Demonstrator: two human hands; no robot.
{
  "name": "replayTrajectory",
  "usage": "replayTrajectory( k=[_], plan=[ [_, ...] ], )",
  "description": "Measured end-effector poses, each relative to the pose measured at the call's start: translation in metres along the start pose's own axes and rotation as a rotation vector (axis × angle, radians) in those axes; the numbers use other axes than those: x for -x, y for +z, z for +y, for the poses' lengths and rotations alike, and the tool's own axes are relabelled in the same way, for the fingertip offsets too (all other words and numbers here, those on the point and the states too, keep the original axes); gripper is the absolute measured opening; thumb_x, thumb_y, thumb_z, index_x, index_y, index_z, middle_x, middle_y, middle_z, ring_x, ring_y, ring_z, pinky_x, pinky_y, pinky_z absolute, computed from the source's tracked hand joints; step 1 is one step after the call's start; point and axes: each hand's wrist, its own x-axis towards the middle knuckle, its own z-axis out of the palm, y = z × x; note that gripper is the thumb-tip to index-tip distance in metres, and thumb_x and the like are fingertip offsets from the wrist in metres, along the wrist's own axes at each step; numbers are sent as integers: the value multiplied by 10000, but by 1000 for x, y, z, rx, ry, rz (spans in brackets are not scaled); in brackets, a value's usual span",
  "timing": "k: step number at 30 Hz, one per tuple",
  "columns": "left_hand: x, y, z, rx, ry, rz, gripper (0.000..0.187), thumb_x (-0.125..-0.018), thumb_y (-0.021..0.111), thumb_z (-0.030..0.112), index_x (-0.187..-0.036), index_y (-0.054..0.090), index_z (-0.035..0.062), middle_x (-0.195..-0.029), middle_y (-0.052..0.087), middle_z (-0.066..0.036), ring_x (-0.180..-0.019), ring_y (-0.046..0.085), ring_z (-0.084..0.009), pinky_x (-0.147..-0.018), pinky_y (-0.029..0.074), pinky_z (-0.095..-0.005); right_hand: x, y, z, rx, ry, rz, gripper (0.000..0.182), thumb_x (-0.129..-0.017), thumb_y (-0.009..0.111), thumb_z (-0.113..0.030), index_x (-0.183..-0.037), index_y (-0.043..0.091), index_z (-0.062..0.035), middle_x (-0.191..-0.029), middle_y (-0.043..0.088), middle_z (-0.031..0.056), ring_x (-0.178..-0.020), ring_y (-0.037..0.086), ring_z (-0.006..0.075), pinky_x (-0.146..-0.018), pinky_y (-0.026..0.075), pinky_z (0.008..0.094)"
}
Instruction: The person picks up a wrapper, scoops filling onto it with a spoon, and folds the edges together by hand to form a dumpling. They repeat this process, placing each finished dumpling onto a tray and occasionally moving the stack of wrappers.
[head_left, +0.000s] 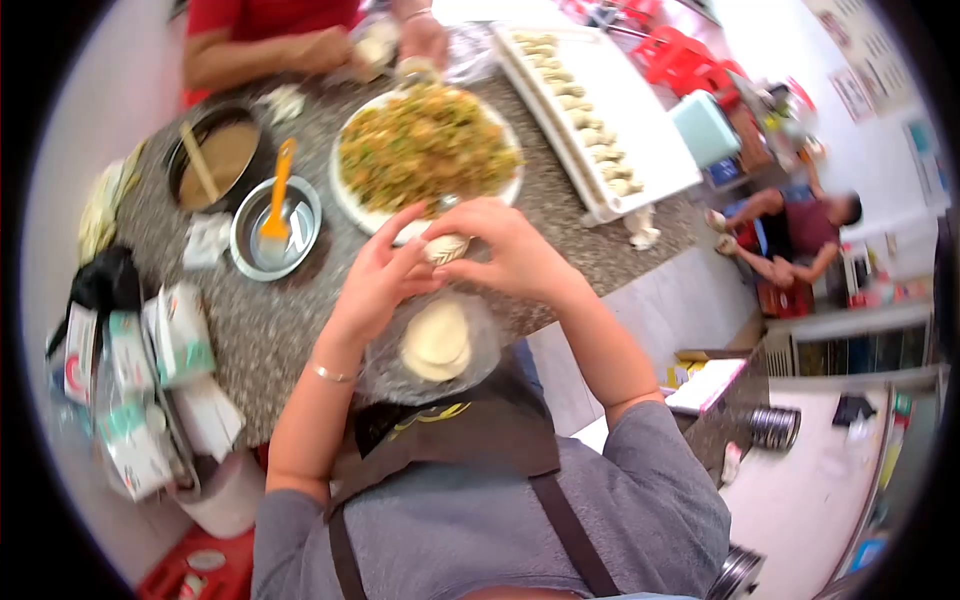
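Note:
A pleated dumpling (pixel 446 250) is held between my two hands, just in front of the filling plate. My right hand (pixel 515 245) curls around it, thumb below and index finger above. From the other side, the fingertips of my left hand (pixel 380 270) press against its edge. Below my hands, a stack of round dough wrappers (pixel 437 342) lies on a clear plastic bag (pixel 385 365). Beyond them is a large white plate (pixel 345 190) heaped with chopped filling (pixel 425 145); a spoon (pixel 448 202) rests at its near edge.
A white tray (pixel 650 150) holds rows of dumplings at right. Left are a metal bowl (pixel 240 245) with an orange brush (pixel 277 205), a dark pot (pixel 225 155) and tissue packs (pixel 180 335). A co-worker in red (pixel 255 45) works opposite; another person (pixel 800 225) sits at far right.

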Motion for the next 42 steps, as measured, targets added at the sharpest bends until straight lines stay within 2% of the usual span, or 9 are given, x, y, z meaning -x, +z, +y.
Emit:
replayTrajectory(
  k=[5, 10, 12, 16, 19, 23, 29, 39, 42],
  plan=[
    [-4, -6, -7, -263, 83, -86, 462, -958, 584, 137, -1383, 441, 23, -1144, 650, -120, -974, 653, -175, -854, 539, -299, 33, -79, 13, 1, 405, 252, 352, -760, 786, -171, -1067, 679, -35, -1035, 696, 70, -977, 645, 207, -870, 492, 329],
    [5, 1, -1, -626, 223, 37, 412, -855, 710, 89, -1237, 590, -8, -1126, 664, -115, -1016, 635, -172, -858, 514, -300, 84, -159, 120, 113, 525, 515, 356, -768, 768, -174, -1086, 675, -42, -1038, 694, 93, -952, 635, 187, -845, 493, 317],
    [16, 8, 1, -786, 244, 53, 378, -833, 726, 107, -1178, 622, -6, -1083, 675, -122, -999, 641, -201, -850, 509, -321, 99, -180, 151, 350, 656, 394, 349, -769, 728, -192, -1087, 694, -54, -1045, 695, 168, -975, 660, 253, -888, 502, 348],
    [35, 5, -5, -1263, 317, 39, 246, -791, 734, 107, -997, 686, -19, -943, 689, -135, -860, 649, -228, -775, 504, -323, 107, -194, 169, 263, 754, 66, 305, -815, 656, -221, -1078, 703, -74, -1051, 698, 143, -991, 654, 264, -894, 496, 357],
    [42, 8, -10, -1225, 230, 74, 232, -777, 744, 168, -925, 689, -2, -928, 664, -160, -871, 607, -344, -810, 479, -399, 108, -194, 175, 250, 638, 4, 311, -816, 652, -214, -1092, 705, -83, -1074, 694, 140, -1015, 645, 259, -915, 487, 350],
    [38, 7, -15, -1197, 212, 71, 220, -790, 737, 163, -923, 689, -6, -914, 660, -157, -839, 609, -321, -779, 483, -385, 112, -198, 170, 30, 697, 70, 328, -862, 585, -131, -1169, 668, -55, -1153, 680, 108, -1086, 617, 225, -959, 464, 336],
    [30, -1, -23, -1004, 229, 24, 205, -786, 746, 91, -940, 650, -5, -879, 650, -128, -807, 632, -248, -731, 494, -321, 100, -156, 117, 71, 454, 536, 238, -929, 566, -97, -1126, 672, -15, -1115, 693, 85, -1053, 634, 194, -934, 467, 314],
    [43, 1, -18, -1002, 443, 48, 202, -753, 749, 68, -919, 659, -6, -1030, 649, -127, -951, 634, -258, -842, 491, -331, 78, 9, 2, -160, 256, 64, 147, -885, 628, -52, -1018, 674, -10, -959, 670, 100, -851, 641, 187, -727, 508, 295],
    [50, -3, -24, -1155, 378, 119, 274, -775, 764, 178, -957, 672, -5, -1038, 651, -130, -964, 628, -294, -861, 488, -352, 73, 45, -5, -264, 298, 77, 139, -844, 675, -102, -951, 664, -14, -949, 648, 156, -887, 637, 336, -787, 512, 384]
  ],
)
